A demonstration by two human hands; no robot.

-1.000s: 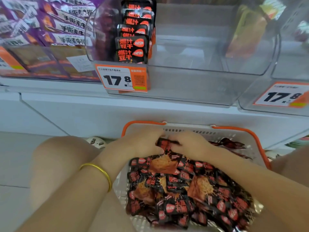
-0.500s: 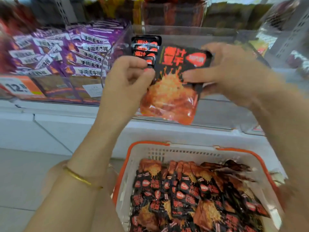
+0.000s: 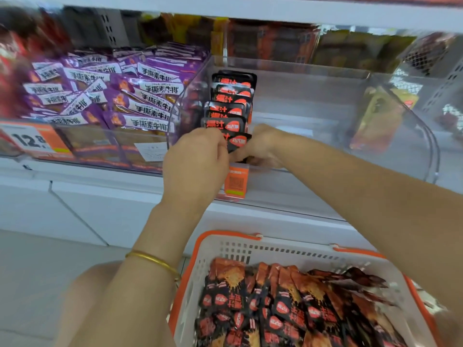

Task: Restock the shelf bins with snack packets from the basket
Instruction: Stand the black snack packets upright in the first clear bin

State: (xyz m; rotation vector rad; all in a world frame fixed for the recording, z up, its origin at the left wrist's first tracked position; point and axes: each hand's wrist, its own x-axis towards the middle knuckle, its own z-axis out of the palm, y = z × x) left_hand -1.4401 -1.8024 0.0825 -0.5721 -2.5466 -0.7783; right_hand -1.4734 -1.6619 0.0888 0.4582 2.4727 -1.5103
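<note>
Far left edge of shelf [image 3: 100, 194]: orange price tag [image 3: 30, 141] printed 12.8, stuck on the front of a clear bin. Inside that bin, heaped purple packets [image 3: 112, 96] with white strips of print, piled up against the wall shared with the next bin. Lower down, gold bangle [image 3: 152, 261] on the left wrist. Next, left hand [image 3: 198, 156] raised at front left corner of middle bin [image 3: 325, 78], grip narrow, thumb and fingers pinching left edge of a black-and-red snack packet [image 3: 238, 144]. Held upright, slightly tilted, at the bin's front edge, just ahead of row of packets [image 3: 230, 96]; touching the nearest one or not, cannot tell. Row standing upright along the bin's left wall, running front to back, same black-and-red print. Just below the held one, small orange tag [image 3: 235, 182] on the bin's front, partly hidden by the left hand. Then right hand [image 3: 263, 146] just beside the left, over the bin's front edge, grip closed on the right side of the held one; fingertips hidden behind it. Below both hands, white basket [image 3: 275, 246] with orange rim and handles, well apart from the bin, filled with same black-and-red packets [image 3: 288, 304] lying in overlapped rows. Far right, through clear wall, blurred yellow packet [image 3: 378, 121] leaning in the next bin.
</note>
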